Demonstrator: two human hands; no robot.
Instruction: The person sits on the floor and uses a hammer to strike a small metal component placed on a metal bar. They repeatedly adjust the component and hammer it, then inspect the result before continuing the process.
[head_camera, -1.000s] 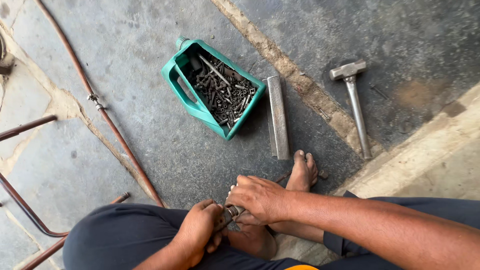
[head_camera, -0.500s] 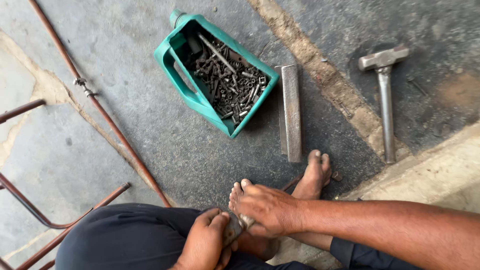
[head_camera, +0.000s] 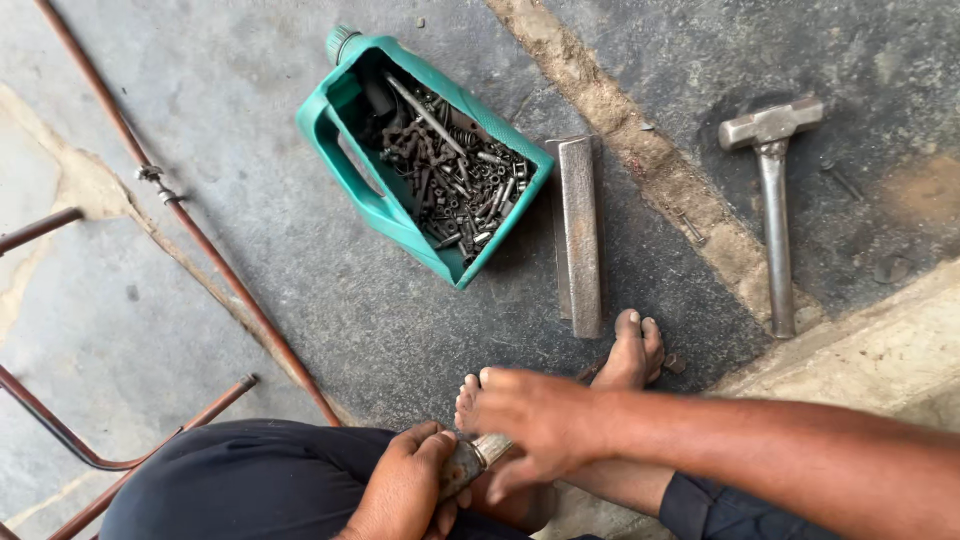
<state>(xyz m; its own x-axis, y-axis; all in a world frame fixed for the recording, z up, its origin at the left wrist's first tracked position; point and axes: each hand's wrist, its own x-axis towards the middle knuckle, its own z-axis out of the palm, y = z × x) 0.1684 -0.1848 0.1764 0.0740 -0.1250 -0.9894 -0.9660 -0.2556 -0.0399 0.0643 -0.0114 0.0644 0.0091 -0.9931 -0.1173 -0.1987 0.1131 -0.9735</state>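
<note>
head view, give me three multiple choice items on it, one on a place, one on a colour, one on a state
1. Where does the hammer lie?
A. inside the jug
B. on the floor, right of the metal bar
C. in a hand

2. What colour is the cut-open plastic jug?
A. teal green
B. red
C. white

3. What are the two hands doing?
A. resting flat on the floor
B. both gripping the hammer
C. left hand and right hand together grip a small metal part

Answers: 1 B, it lies alone beyond the bar; 2 A, its walls show teal; 3 C, both hands close around the part.
</note>
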